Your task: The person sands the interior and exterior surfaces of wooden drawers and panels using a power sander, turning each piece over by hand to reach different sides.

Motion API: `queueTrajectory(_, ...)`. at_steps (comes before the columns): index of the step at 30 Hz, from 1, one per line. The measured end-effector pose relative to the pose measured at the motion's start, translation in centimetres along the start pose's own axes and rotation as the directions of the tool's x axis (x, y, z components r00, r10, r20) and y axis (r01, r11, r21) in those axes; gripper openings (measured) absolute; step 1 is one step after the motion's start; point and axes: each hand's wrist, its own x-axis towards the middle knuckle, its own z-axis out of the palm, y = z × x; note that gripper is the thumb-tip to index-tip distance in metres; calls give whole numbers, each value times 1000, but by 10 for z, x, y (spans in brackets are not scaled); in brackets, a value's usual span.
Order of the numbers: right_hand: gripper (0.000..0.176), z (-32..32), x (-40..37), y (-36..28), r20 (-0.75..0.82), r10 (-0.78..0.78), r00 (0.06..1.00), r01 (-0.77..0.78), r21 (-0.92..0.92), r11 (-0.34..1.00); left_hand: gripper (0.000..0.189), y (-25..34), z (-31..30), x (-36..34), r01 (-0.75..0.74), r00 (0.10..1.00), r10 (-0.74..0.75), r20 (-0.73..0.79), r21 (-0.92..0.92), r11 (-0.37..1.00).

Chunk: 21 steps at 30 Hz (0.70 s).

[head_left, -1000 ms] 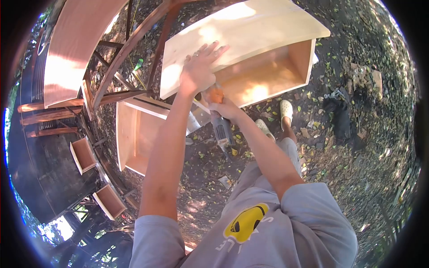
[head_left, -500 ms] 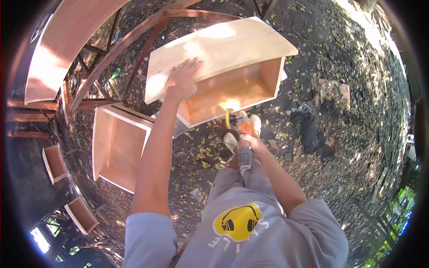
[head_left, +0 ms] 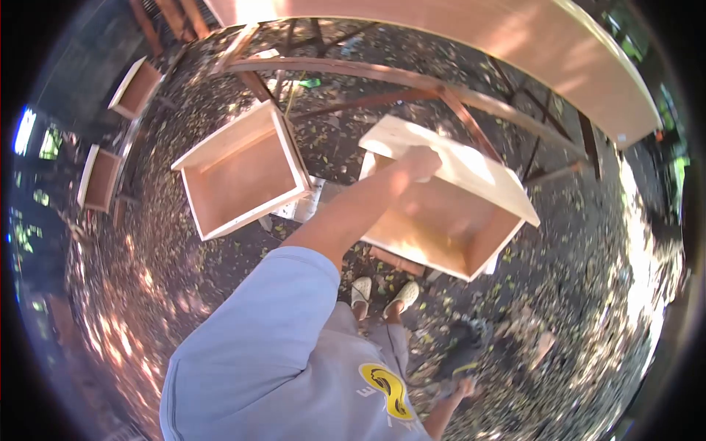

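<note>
A wooden drawer [head_left: 471,209] with a pale, overhanging front panel lies in front of me, its open side toward me. My left hand [head_left: 422,163] is closed at the panel's inner edge, fingers curled over it and partly hidden. Low on the right, my right hand [head_left: 465,386] is closed around an angle grinder [head_left: 462,369]. Motion smears the tool, but its yellow edge shows, and it is well apart from the drawer.
To the left stands a second open drawer [head_left: 246,173]. Two smaller-looking drawers [head_left: 137,88] are farther left. A long wooden panel [head_left: 471,37] rests on a timber frame [head_left: 353,70] ahead. Leaves cover the ground, with my shoes [head_left: 403,295] near the drawer.
My view has turned, shifting the drawers rightward. My left hand went from lying flat on the panel to curled at its edge. My right hand carried the grinder away from the drawer, down and right.
</note>
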Motion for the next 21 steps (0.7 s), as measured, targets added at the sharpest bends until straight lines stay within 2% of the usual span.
queueTrajectory(1,26,7,-1,-10,8,38,999,-37,-21,999,21,8,-14,1,-6,1000,6,7,-5,1000)
queueTrajectory(4,24,21,-1,-37,38,109,993,-104,-96,990,21,16,-8,23,150,982,-135,133,-109,983)
queueTrajectory(8,22,36,12,-62,77,144,987,-129,-173,976,18,-7,2,20,38,999,-38,-12,-9,999)
queueTrajectory(9,22,39,14,-69,83,150,985,-132,-191,973,17,-19,19,19,96,995,-97,-2,-92,991)
queueTrajectory(12,21,46,23,-84,93,165,982,-138,-246,959,17,-48,45,-5,196,975,-182,127,-108,975)
queueTrajectory(15,19,50,32,-96,103,166,981,-131,-285,950,17,-72,97,-26,446,889,-435,142,-59,893)
queueTrajectory(19,18,47,36,-109,90,157,984,-119,-328,937,21,-82,123,-29,486,874,-482,69,-135,863)
queueTrajectory(20,18,46,38,-112,88,154,984,-116,-337,934,22,-80,130,-22,542,840,-539,65,-88,835)
queueTrajectory(21,18,44,40,-114,93,148,985,-107,-349,931,23,-79,140,-10,623,781,-612,124,-74,779)
